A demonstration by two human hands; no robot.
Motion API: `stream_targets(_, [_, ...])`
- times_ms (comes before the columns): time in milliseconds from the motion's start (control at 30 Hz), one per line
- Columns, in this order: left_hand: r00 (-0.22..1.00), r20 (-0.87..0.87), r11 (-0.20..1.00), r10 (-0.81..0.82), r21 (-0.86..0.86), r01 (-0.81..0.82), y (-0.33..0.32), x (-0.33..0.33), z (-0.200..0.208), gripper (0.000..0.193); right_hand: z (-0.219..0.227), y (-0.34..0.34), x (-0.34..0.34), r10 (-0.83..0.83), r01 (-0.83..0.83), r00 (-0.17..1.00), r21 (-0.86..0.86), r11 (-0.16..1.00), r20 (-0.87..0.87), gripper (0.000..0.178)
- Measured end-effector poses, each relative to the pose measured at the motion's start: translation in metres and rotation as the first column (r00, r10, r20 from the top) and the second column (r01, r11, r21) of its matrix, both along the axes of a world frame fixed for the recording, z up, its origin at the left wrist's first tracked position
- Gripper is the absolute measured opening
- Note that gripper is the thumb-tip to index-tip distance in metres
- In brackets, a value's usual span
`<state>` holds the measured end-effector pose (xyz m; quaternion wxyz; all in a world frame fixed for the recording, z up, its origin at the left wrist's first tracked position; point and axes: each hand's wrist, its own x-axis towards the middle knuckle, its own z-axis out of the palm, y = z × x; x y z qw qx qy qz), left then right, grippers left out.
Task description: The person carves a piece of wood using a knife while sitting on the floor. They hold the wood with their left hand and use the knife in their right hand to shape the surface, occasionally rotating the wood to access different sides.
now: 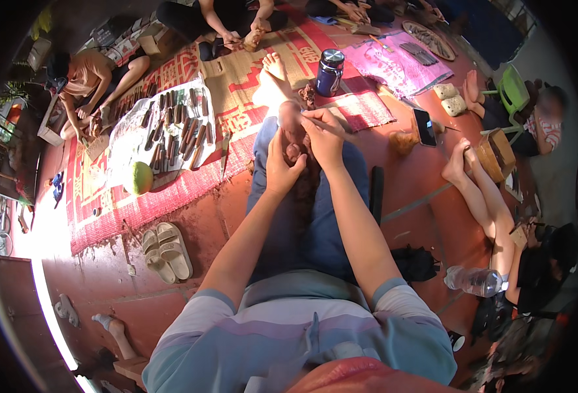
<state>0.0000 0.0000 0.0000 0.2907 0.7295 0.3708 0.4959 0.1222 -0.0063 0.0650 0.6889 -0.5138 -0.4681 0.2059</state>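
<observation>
Brown piece (292, 126), partly hidden, gripped by left hand (282, 170); right hand (326, 139)'s grip unclear.

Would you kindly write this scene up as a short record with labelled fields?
Left hand: curled around a rounded brown piece
Right hand: at the piece's right side, fingers bent; whether it holds a tool is unclear
Front left: handled tools on a white sheet, with a round green fruit beside them
Ahead: dark blue flask
Left floor: pair of sandals
Right floor: clear plastic bottle
</observation>
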Motion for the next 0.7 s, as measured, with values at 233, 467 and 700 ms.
stream_targets(233, [1.0,-0.007,1.0,0.015,-0.027,-0.015,-0.004,0.003,0.002,0.082,0.0,-0.009,0.014,-0.027,0.027,1.0,0.081,0.996,0.002,0.007])
stream_targets(467, [1.0,-0.018,1.0,0.016,0.004,-0.016,-0.002,0.003,0.0,0.084,-0.015,-0.007,0.008,-0.011,0.044,0.974,0.142,0.989,-0.225,0.01])
stream_targets(700, [1.0,0.014,1.0,-0.007,-0.022,0.008,0.0,0.004,0.0,0.084,0.001,-0.002,0.001,-0.051,0.049,0.996,0.036,0.998,0.079,0.009])
